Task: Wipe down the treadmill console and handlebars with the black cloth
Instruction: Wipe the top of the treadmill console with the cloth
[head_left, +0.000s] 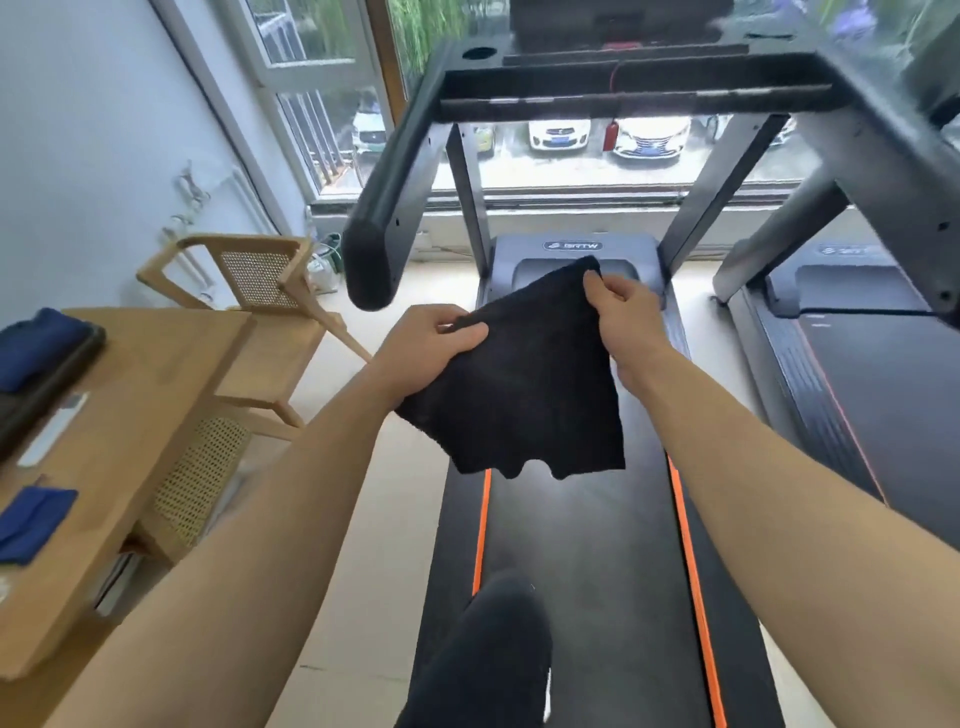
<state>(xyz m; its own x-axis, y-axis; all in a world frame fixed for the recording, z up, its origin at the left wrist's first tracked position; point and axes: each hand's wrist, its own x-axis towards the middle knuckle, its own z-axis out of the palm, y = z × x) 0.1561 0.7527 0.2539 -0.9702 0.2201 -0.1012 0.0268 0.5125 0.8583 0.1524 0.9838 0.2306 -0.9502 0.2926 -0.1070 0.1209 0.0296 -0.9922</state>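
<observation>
Holding the black cloth (519, 384) spread at frame centre, I pinch its upper left edge with my left hand (431, 343) and its top corner with my right hand (623, 317); fingers of both are closed on fabric. This tension opens a flat wiping face. The console (618, 67) and left handlebar (387, 208) lie above, untouched; the cloth hangs over the belt (582, 571).

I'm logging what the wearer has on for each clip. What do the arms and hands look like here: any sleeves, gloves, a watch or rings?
Both forearms are bare up to the frame edge, no sleeves in view. The left hand and right hand are ungloved. No watch, band or ring shows on either wrist or on the visible fingers.
</observation>
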